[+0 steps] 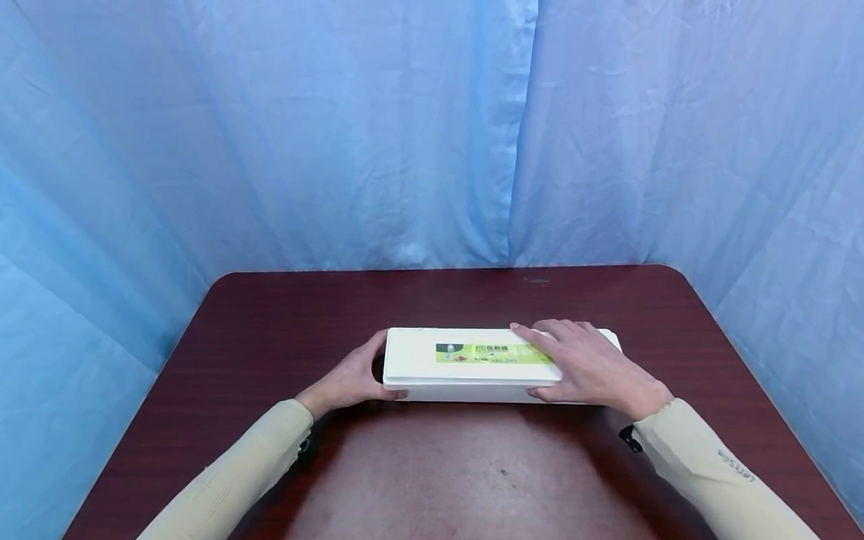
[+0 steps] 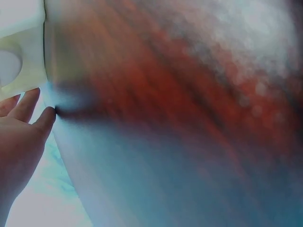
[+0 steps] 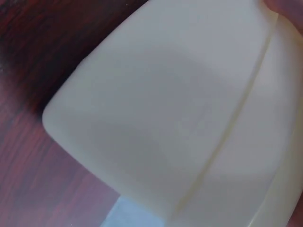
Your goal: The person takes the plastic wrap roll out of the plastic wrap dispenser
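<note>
Covering label partly, right hand gripping white box

A dark red-brown table, its far corners rounded, spreads beneath a long white box.
The box's long side runs left to right across the grained top; whether its base touches the surface cannot be told. A faint smudge shows near the far edge, a small dark mark nearer the front, amid pale glare flanked by shadows.

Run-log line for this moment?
green-labelled white lidded box; left hand: holds left end; right hand: grips toward right end
</note>
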The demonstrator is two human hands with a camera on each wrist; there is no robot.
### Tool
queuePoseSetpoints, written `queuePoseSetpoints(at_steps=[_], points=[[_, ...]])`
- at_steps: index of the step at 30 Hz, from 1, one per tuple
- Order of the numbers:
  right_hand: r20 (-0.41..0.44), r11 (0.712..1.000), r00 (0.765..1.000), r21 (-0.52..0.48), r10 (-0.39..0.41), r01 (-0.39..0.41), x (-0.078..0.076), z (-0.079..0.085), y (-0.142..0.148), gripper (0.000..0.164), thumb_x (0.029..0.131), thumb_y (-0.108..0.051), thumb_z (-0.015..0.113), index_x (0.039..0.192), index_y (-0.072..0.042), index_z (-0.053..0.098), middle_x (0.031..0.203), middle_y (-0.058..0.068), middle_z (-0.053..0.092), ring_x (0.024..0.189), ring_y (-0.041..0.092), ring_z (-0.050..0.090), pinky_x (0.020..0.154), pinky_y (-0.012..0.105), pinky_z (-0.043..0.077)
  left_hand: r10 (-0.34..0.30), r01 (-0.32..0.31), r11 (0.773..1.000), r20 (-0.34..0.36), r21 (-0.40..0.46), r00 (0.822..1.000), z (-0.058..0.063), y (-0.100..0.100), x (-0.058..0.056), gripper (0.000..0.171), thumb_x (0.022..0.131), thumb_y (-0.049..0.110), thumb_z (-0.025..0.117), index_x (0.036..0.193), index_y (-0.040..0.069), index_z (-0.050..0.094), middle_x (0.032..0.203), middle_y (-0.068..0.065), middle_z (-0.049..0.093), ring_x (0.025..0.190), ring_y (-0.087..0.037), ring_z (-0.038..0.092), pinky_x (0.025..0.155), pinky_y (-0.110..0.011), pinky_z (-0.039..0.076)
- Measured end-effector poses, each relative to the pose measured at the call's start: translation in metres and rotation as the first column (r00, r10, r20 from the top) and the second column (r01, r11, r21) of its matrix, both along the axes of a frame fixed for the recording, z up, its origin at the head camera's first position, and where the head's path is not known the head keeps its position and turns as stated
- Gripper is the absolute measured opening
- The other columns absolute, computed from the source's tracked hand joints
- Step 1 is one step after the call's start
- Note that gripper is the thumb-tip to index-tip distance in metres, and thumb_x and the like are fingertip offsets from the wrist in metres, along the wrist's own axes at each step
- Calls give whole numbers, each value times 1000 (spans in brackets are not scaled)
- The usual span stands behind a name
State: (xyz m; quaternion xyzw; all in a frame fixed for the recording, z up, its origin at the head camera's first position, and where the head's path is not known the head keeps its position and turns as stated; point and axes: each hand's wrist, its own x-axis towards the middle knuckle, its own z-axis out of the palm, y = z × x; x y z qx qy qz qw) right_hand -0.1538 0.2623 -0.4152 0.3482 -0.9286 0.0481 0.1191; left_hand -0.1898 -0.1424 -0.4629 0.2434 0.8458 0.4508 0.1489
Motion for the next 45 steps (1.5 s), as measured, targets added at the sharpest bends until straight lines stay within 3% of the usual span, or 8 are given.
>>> queuePoseSetpoints(at_steps=[12, 19, 26, 33, 39, 45], points=[[70, 999, 998, -33, -3, 5, 2, 7, 5, 96, 75, -51, 87, 157, -21, 47, 129, 6, 65, 112, 25, 63, 91, 51, 50, -17, 17, 1000, 4, 11, 1000, 0, -1, -2, 101, 76, 33, 92, 157, 18, 34, 145, 0, 54, 125, -18, 54, 106, -46, 43], [8, 996, 999, -66, 53, -53, 5, 3, 10, 97, 71, -48, 88, 156, -20, 49, 128, 6, 66, 111, 25, 63, 88, 50, 51, -20, 20, 1000, -20, 3, 1000, 2, 1, -5, 100, 75, 24, 94, 155, 12, 36, 147, -6, 54, 133, -21, 52, 111, -47, 39], [-49, 991, 993, -85, 104, -108, 6, 0, 13, 97, 68, -43, 89, 154, -18, 51, 126, 5, 66, 108, 23, 64, 82, 48, 51, -33, 32, 999, 16, 34, 999, 3, 0, -5, 96, 77, 24, 93, 154, 12, 37, 146, -3, 55, 134, -21, 51, 113, -49, 36], [-25, 993, 998, -109, 50, -52, 9, 1, 10, 95, 71, -49, 87, 154, -20, 51, 127, 5, 66, 109, 23, 64, 86, 48, 52, -31, 30, 999, -61, -23, 998, 2, -1, -3, 99, 76, 30, 93, 155, 11, 36, 145, -6, 55, 126, -22, 55, 106, -48, 43], [-2, 995, 1000, -98, -8, 8, 8, 0, 8, 98, 73, -57, 85, 156, -21, 47, 130, 4, 64, 112, 23, 61, 88, 50, 49, -14, 13, 999, -43, -40, 999, 3, -1, -2, 104, 74, 36, 92, 158, 14, 35, 147, -5, 53, 128, -22, 53, 107, -49, 42], [26, 998, 1000, -66, 1, 0, 6, -3, 6, 101, 74, -57, 85, 158, -18, 44, 135, 8, 61, 119, 27, 59, 98, 56, 42, -3, 1, 999, -41, -52, 999, 1, -1, -2, 107, 73, 35, 93, 159, 14, 33, 151, -6, 50, 135, -23, 49, 111, -50, 38]])
